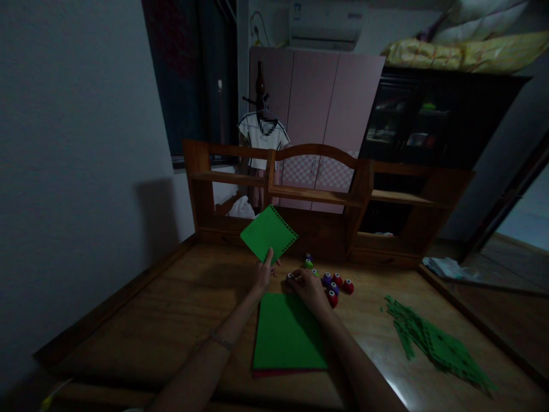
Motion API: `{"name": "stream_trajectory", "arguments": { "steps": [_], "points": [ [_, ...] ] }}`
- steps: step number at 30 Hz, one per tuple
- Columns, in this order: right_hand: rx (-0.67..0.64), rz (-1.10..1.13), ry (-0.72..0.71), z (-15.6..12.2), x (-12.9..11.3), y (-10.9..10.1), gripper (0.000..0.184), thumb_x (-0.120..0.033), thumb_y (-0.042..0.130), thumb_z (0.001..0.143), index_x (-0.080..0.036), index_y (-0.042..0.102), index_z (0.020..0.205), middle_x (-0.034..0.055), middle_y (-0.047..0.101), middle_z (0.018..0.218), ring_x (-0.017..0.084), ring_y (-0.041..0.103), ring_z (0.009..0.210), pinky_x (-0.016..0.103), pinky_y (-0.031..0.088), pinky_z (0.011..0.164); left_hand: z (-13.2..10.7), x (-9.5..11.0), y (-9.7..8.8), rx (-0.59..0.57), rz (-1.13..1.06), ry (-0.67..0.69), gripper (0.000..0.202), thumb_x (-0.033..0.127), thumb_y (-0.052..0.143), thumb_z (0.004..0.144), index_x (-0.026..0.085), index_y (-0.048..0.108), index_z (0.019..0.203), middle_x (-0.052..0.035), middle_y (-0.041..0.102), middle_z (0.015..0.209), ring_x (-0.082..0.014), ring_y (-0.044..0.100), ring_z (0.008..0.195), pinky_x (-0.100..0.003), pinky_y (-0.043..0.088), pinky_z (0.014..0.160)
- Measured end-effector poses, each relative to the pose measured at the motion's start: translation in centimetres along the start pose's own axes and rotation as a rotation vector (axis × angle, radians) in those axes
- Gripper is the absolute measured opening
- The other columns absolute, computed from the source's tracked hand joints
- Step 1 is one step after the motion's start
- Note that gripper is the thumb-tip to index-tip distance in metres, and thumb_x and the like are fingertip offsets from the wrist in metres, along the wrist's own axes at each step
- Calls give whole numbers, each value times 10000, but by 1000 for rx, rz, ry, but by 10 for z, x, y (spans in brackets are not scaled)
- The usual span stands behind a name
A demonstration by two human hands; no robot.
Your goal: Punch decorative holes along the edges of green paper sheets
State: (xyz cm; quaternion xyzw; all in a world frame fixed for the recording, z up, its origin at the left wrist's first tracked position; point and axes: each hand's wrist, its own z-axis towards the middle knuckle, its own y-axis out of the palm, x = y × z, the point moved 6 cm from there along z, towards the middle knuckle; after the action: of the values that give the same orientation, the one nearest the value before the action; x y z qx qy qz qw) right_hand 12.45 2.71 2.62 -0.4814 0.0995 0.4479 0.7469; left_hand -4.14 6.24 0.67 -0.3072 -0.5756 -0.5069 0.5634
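Grips a small green sheet (pixel 268 230) in the left hand (pixel 262 277), pinched near its lower corner with the thumb in front; shows only a few fingertips past the paper, the rest out of sight. Holds it tilted, off the tabletop (pixel 184 320), beyond the far left corner of the green stack (pixel 289 332), with a row of small holes along its upper right edge.

Bends the fingers of the right hand (pixel 307 286) just beyond the stack, at a small pale-topped piece (pixel 290 277); hides most of its body there, so cannot tell its colour, nor whether gripped or merely touched. Covers the stack's far right corner with the right forearm (pixel 343 337), cut off, like the left one, at the bottom.

Reveals a thin red strip (pixel 291 373) under the stack's near edge; too little to tell its full extent.

Has several round-topped pieces beyond the stack and towards its right, in red (pixel 348 287), purple (pixel 327 280) and green (pixel 309 264); partly blocks some with the right hand, leaving their number uncertain. Has green scraps (pixel 450 346) well to the right of the stack, overlapping too much to count, some dotted with holes.

Shows a wooden shelf unit (pixel 319 197) past the stack, and farther off a dark cabinet (pixel 412 129) with dim contents, hard to identify.
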Motion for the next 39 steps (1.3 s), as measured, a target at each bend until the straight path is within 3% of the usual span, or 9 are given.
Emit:
{"name": "stream_trajectory", "arguments": {
  "steps": [4,8,10,20,27,34,39],
  "points": [
    [97,1,-39,5,-3,-27,179,-239,461,808,-205,571,945,47,579,893,150,563,722,262,429,649,1,-3,-3,22,-19,-45,585,703,462,627,133,586,664,-38,579,622,-87,480,456,-201,376,430],
    [337,-107,2,6,8,-70,194,-220,418,823,-200,567,945,59,572,908,168,551,781,282,417,703,3,-6,-2,-12,-20,-3,571,687,460,645,131,588,671,-42,577,633,-84,469,456,-192,365,416],
    [391,-162,17,5,15,-79,205,-211,390,833,-193,565,938,66,567,906,176,544,809,287,410,721,4,-8,-2,-12,-10,15,551,669,476,648,131,591,681,-44,580,638,-87,473,461,-190,362,414],
    [222,-336,31,4,26,-45,216,-194,439,800,-229,561,975,59,528,989,181,532,857,276,424,715,7,-11,-1,-63,56,38,457,599,520,666,154,578,584,34,412,440,-73,394,390,-193,345,413],
    [142,-340,-84,2,14,-38,213,-232,477,789,-231,585,972,74,503,1038,207,494,974,332,418,816,7,-12,-2,-24,60,47,491,620,488,677,146,583,588,-6,505,517,-79,419,412,-194,344,406],
    [104,-366,-86,-1,13,-35,324,-198,536,741,-263,572,1056,79,497,1092,231,473,1006,361,404,842,4,-10,0,-56,65,39,516,643,483,665,142,586,596,0,485,489,-78,416,402,-191,345,412],
    [88,-375,-74,0,18,-33,332,-205,561,726,-262,568,1053,82,507,1082,237,474,1003,349,405,827,1,-6,1,-51,69,18,541,658,469,663,135,600,625,-36,562,587,-83,442,427,-200,364,424]
  ]
}}
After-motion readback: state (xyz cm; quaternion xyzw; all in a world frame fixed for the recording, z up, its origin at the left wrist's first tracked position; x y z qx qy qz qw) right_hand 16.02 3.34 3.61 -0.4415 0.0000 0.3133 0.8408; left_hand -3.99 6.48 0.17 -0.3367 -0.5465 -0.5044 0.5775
